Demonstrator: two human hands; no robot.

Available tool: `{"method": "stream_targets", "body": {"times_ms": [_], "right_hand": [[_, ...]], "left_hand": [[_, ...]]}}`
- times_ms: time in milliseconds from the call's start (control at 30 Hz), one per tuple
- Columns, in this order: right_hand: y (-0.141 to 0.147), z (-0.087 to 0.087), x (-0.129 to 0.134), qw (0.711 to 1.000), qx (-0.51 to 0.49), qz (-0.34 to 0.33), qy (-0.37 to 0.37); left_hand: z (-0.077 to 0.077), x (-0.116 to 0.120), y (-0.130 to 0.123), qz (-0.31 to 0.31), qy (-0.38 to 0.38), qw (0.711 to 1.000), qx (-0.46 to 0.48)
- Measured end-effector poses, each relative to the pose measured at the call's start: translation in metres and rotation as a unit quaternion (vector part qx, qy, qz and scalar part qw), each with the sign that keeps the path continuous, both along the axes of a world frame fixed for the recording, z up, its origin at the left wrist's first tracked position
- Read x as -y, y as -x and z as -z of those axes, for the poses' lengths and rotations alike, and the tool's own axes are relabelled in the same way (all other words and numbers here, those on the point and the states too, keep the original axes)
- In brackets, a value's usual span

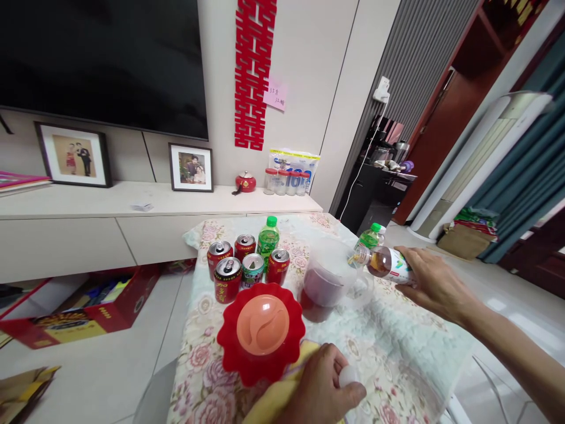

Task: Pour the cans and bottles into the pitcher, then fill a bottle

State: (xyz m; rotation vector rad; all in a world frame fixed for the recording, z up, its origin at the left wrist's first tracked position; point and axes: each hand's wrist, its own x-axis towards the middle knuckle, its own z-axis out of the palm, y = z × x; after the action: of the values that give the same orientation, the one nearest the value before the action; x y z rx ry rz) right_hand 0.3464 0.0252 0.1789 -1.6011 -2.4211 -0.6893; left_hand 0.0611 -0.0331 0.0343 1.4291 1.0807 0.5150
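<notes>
My right hand is closed around a bottle of brown tea, which is tipped sideways with its mouth over the rim of a translucent plastic pitcher. Liquid runs from the bottle's neck, and dark reddish liquid shows low in the pitcher. Near the table's front, my left hand pinches a small white bottle cap between thumb and fingers. Under that hand lies a yellow cloth. Left of the pitcher is a red scalloped dish with an orange divided centre.
Several cans, including a red can, stand behind the dish beside a green bottle. Another green-capped bottle is behind the pitcher. A floral tablecloth covers the table. Beyond is a white cabinet with picture frames and jars.
</notes>
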Motion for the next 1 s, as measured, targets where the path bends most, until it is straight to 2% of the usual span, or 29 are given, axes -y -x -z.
{"method": "stream_targets", "body": {"times_ms": [433, 800, 1000], "right_hand": [[0.005, -0.009, 0.0, 0.999, 0.036, -0.016, -0.032], [0.008, -0.019, -0.001, 0.998, 0.064, -0.009, -0.025], [0.015, -0.027, 0.001, 0.997, 0.081, 0.002, -0.013]], "left_hand": [[0.003, 0.001, 0.0, -0.003, -0.007, 1.0, 0.009], [0.0, 0.001, 0.001, -0.005, -0.005, 1.0, -0.002], [0.007, 0.001, 0.0, -0.004, -0.014, 1.0, 0.012]]}}
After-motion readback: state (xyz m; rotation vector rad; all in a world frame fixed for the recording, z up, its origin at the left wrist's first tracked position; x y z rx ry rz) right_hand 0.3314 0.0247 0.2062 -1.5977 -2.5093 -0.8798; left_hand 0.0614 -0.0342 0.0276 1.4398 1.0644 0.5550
